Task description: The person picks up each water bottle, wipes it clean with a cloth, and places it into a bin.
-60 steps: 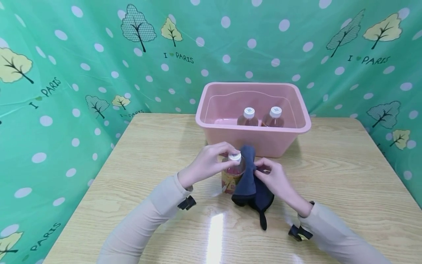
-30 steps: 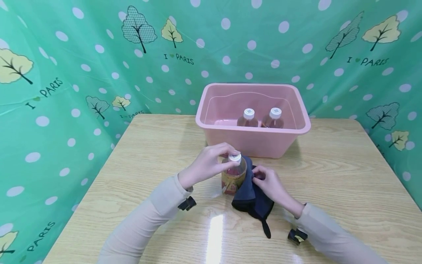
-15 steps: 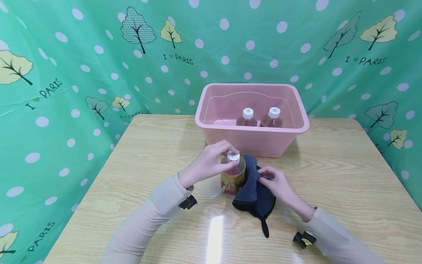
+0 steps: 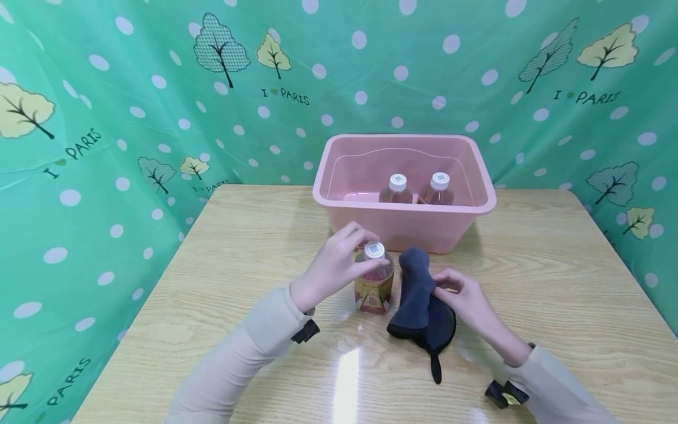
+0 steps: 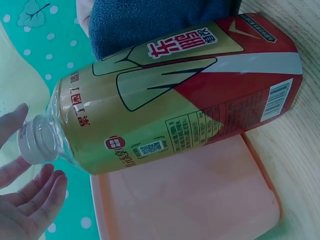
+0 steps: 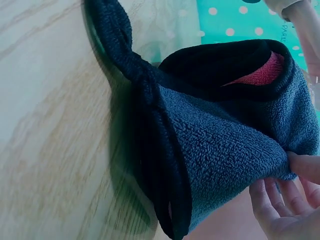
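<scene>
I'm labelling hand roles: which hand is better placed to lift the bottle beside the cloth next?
Probably the left hand: it's at the bottle cap, while the right hand pinches the cloth.

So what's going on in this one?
A person's left hand holds an upright bottle by its white cap on the table. The right hand pinches a folded dark blue cloth beside it. Behind them is a pink bin with two more capped bottles inside.
</scene>
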Motion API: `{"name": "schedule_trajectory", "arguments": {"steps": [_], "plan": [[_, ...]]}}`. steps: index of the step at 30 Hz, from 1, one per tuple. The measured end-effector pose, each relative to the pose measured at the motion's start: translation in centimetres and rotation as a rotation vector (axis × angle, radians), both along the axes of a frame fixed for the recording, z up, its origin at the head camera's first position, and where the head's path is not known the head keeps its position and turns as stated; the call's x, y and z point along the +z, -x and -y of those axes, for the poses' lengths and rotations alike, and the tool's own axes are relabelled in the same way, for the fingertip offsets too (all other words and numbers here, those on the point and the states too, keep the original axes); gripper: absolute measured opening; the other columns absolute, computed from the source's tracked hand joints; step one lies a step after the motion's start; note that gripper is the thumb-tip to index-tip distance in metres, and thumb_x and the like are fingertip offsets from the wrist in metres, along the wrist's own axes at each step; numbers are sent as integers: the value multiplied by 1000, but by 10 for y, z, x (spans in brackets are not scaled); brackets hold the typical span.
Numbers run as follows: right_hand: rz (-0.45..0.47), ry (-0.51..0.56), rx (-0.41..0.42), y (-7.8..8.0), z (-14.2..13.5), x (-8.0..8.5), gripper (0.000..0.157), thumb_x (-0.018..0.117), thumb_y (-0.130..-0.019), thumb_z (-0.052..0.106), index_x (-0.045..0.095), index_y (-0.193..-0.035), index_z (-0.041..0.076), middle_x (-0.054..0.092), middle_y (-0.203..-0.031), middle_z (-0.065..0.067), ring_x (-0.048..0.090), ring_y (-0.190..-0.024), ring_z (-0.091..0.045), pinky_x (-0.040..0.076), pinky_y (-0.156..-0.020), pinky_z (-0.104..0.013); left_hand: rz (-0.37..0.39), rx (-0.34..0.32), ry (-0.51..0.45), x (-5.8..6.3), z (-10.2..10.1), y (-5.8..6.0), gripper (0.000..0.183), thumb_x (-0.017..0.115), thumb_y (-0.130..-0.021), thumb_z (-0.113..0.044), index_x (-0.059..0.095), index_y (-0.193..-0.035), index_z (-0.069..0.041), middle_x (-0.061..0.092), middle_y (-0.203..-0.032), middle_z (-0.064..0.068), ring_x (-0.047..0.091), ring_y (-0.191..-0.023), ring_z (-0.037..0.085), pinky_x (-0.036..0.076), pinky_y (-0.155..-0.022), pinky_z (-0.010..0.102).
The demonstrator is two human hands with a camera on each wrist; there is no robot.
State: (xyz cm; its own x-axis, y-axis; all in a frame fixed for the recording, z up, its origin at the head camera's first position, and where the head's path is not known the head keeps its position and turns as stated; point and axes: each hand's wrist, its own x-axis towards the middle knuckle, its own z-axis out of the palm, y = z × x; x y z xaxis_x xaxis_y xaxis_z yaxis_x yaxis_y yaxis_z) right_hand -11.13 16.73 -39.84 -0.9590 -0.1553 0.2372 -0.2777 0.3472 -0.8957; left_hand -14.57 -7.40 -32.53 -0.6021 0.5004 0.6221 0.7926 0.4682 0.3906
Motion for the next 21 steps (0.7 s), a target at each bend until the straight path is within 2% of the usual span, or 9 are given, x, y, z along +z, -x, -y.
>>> {"name": "schedule_trajectory", "arguments": {"steps": [3,6,9,15,21], "plan": [[2,-6,-3,-1,-2,1,10,60,-77,-10,60,-87,-9,58,-81,16,58,-74,-2,47,-66,-13,-7,11,-2,-1,-1,0,27,75,-70,-17,61,-87,-2,52,-80,3,50,-70,14,47,-61,22],[5,-10,-6,-2,-3,2,11,60,-77,-9,60,-87,-9,58,-81,18,59,-74,-4,47,-66,-13,1,6,-12,-2,0,0,26,75,-70,-16,62,-87,-1,53,-80,3,49,-70,12,46,-61,20],[6,-12,-9,-3,-4,3,11,61,-77,-9,60,-88,-9,57,-80,19,60,-74,-8,48,-66,-13,27,-17,-35,-2,1,1,25,74,-71,-14,63,-89,0,53,-81,4,50,-72,11,46,-63,18],[6,3,-13,-3,-4,4,11,61,-76,-10,60,-87,-10,56,-79,22,58,-73,-2,47,-66,-12,79,-64,-63,-3,4,3,23,71,-73,-9,64,-92,1,55,-85,5,52,-79,12,49,-69,22],[3,-15,-19,-3,-4,5,10,61,-78,-7,60,-87,-9,57,-80,21,60,-74,-10,48,-66,-13,100,-87,-42,-1,6,3,24,69,-76,-8,64,-97,1,59,-93,7,53,-87,14,45,-77,20]]}}
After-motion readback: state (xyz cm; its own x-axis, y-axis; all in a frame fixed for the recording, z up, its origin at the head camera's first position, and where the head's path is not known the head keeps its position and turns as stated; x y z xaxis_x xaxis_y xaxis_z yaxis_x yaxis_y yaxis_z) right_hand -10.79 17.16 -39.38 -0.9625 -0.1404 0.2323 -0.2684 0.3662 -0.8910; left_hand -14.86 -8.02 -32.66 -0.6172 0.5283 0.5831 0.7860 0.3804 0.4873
